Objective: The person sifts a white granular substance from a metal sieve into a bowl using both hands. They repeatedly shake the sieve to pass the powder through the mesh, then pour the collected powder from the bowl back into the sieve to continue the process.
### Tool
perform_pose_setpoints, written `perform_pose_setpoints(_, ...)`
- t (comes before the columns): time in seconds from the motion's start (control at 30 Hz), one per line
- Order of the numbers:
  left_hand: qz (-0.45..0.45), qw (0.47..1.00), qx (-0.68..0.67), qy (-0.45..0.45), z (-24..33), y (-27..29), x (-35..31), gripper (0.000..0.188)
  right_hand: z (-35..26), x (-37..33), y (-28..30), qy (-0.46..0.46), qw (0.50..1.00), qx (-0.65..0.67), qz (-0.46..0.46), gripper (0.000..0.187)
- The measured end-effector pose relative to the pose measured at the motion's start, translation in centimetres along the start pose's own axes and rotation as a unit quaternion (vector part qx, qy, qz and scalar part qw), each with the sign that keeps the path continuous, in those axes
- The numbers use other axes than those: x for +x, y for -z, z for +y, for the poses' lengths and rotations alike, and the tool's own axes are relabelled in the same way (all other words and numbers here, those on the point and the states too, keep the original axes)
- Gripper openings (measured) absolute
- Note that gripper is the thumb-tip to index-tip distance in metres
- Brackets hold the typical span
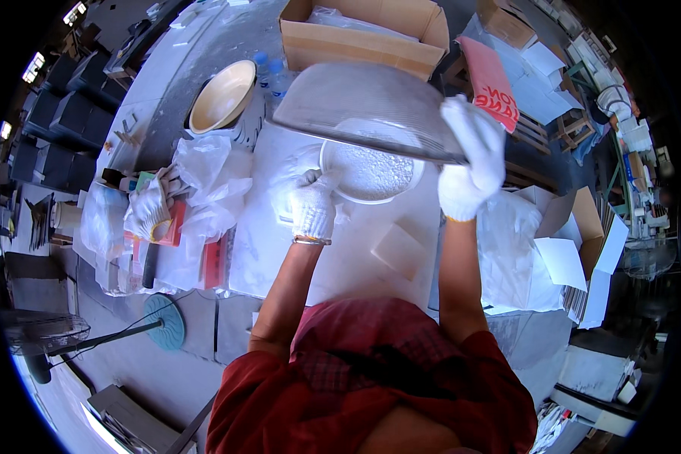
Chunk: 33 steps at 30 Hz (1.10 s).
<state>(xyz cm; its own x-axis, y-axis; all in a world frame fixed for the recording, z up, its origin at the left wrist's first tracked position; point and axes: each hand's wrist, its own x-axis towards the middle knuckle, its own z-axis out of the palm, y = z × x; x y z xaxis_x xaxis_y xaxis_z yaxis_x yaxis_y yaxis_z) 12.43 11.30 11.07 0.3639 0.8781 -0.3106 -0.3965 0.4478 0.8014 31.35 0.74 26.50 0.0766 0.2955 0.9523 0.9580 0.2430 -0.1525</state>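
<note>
Sieve: we hold a round, shallow mesh sieve (356, 102) tilted above the table, its pale screen dusted white and its dark rim running down toward our right hand.
Right hand: our right hand (471, 163), in a white knit glove, is closed around the sieve's rim at its lower right edge, fingers wrapped over the top.
Bowl: a white round bowl (371, 172) sits on the table just under the sieve, filled with coarse white powder, its far edge hidden behind the sieve's rim.
Left hand: our left hand (312, 206), gloved in white too, curls its fingers against the bowl's left edge; we cannot tell how firmly it grips.
Table: a white-dusted worktable (340, 265) carries the bowl, with a pale square card (398, 251) lying near our forearms.
Surroundings: crumpled clear plastic bags (204, 174) lie to the left, a cream-coloured basin (222, 96) beyond them, an open cardboard box (363, 34) at the far edge.
</note>
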Motion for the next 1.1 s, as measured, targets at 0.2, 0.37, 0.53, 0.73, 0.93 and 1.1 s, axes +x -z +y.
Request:
perform_pose_setpoints(0.2, 0.006, 1.000, 0.014, -0.027, -1.1, 0.9, 1.1, 0.010, 1.2, -1.5, -0.5, -0.068, 0.998, 0.011, 0.012, 0.032)
perform_pose_setpoints(0.37, -0.002, 1.000, 0.015, 0.022, -0.9, -0.6, -0.3, 0.011, 0.9, -1.9, 0.8, -0.125, 0.989, -0.015, 0.081, 0.033)
perform_pose_setpoints(0.53, -0.024, 0.997, 0.066, 0.027, -3.2, -1.9, -0.8, 0.011, 0.9, -1.2, 3.7, -0.307, 0.912, 0.076, 0.260, 0.042)
perform_pose_setpoints(0.73, -0.053, 0.994, 0.089, 0.040, -7.8, -2.0, -0.4, 0.012, 1.3, -3.6, 4.3, -0.409, 0.840, 0.197, 0.297, 0.058)
perform_pose_setpoints(0.93, -0.070, 0.987, 0.146, 0.001, -7.4, -1.8, 1.8, 0.017, 3.0, -6.4, 4.0, -0.432, 0.841, 0.200, 0.258, 0.059)
perform_pose_setpoints(1.1, -0.067, 0.961, 0.266, -0.040, -2.1, -2.8, 6.2, 0.018, 5.5, -7.9, 4.7, -0.463, 0.795, 0.253, 0.299, 0.070)
